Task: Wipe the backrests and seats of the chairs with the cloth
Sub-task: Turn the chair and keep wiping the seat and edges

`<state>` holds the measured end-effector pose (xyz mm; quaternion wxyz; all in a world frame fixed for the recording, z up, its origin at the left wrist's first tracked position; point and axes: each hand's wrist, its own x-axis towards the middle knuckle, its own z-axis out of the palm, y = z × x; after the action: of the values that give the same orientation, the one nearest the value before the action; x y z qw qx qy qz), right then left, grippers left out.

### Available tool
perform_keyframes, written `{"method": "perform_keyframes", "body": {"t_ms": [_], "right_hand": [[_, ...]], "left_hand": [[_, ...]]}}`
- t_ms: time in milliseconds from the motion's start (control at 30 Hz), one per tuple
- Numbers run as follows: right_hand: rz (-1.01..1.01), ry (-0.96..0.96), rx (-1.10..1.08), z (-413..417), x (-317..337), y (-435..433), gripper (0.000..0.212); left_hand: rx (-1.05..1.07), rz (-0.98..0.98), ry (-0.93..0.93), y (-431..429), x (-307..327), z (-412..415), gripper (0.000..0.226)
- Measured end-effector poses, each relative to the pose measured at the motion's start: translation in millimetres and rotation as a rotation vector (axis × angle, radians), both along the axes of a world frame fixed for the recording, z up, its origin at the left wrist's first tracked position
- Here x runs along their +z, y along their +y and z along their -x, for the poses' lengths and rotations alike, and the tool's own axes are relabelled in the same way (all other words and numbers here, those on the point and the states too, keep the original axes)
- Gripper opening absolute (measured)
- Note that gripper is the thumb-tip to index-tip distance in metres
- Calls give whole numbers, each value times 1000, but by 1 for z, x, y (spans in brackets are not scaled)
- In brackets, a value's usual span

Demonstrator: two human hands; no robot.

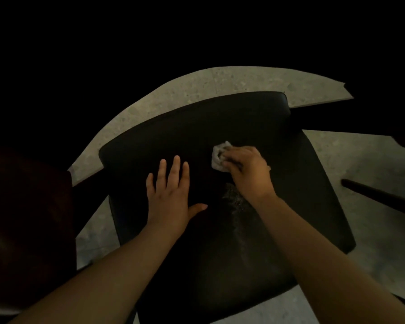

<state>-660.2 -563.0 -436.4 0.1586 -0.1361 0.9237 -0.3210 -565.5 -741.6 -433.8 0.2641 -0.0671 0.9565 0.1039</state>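
My right hand, just right of the frame's centre, has its fingers curled over a crumpled white cloth and presses it down on the black seat of the chair. The cloth bulges out past my fingertips toward the upper left. My left hand lies flat on the same seat just left of centre, fingers straight and spread, thumb out to the right, holding nothing. Between my wrists a faint, dull streak marks the seat's surface. The seat fills the middle of the frame, its rounded far edge toward the top. Under it lies a speckled pale floor. A dark reddish chair sits at the left edge, and a dark wooden bar crosses the floor at the right.
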Motion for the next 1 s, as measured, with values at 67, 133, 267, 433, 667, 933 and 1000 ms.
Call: {"method": "perform_keyframes", "body": {"t_ms": [67, 133, 267, 433, 667, 933, 1000], "right_hand": [[-1, -25, 46, -20, 6, 14, 24], [-23, -75, 93, -34, 14, 26, 24], [3, -98, -4, -42, 30, 43, 23], [45, -14, -26, -8, 34, 9, 22], [29, -67, 16, -20, 14, -14, 25], [34, -159, 92, -71, 37, 41, 23], [71, -43, -26, -64, 37, 33, 24]], "left_hand": [[2, -10, -13, 0, 2, 2, 105], [-3, -19, -33, -1, 7, 4, 104], [20, -62, -28, -3, 17, 3, 104], [82, -82, 39, -4, 27, -22, 97], [12, 21, -20, -21, 22, -45, 100], [-33, 58, -54, -18, 19, -43, 98], [-45, 69, -45, -19, 17, -46, 98]]}}
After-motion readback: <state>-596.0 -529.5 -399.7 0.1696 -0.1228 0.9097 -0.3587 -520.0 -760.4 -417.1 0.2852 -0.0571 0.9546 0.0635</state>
